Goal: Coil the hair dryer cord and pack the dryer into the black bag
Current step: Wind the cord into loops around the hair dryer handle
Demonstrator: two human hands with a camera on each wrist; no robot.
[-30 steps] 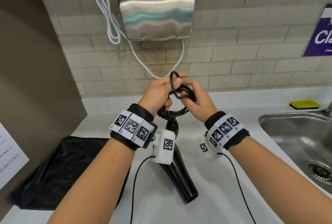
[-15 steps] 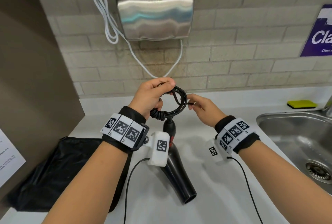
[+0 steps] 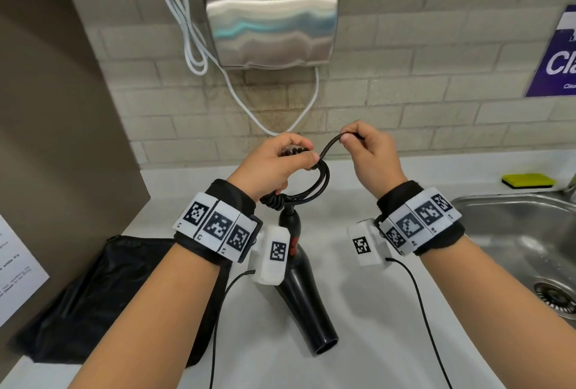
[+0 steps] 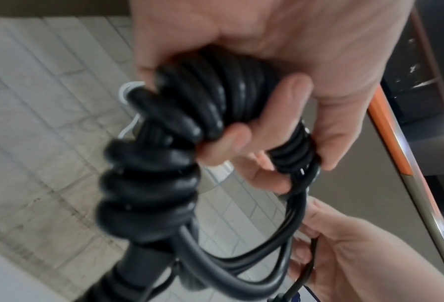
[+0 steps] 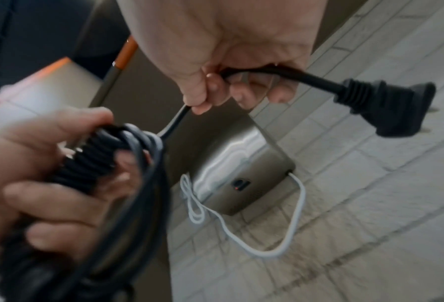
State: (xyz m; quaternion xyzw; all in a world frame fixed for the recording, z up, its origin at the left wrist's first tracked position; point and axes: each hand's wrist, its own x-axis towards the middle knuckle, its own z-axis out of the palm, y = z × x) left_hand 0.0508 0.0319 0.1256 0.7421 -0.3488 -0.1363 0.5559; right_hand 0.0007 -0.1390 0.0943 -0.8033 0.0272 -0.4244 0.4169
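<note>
Head view, left hand (image 3: pixel 274 164) gripping coiled cord (image 3: pixel 314 183), right hand (image 3: pixel 371 151) pinching cord, hair dryer (image 3: pixel 305 295) nozzle toward viewer.

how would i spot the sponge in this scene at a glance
Find the steel sink at the right of the white counter. On the ledge behind it, against the tiled wall, lies the sponge: a flat yellow pad on a dark base, the only bright-coloured thing on the counter.

This looks like a shared washroom or kitchen corner: a shiny metal hand dryer (image 3: pixel 270 17) hangs on the tiled wall, and a steel sink (image 3: pixel 526 239) sits right, with a yellow sponge (image 3: pixel 528 180) behind it.
</note>
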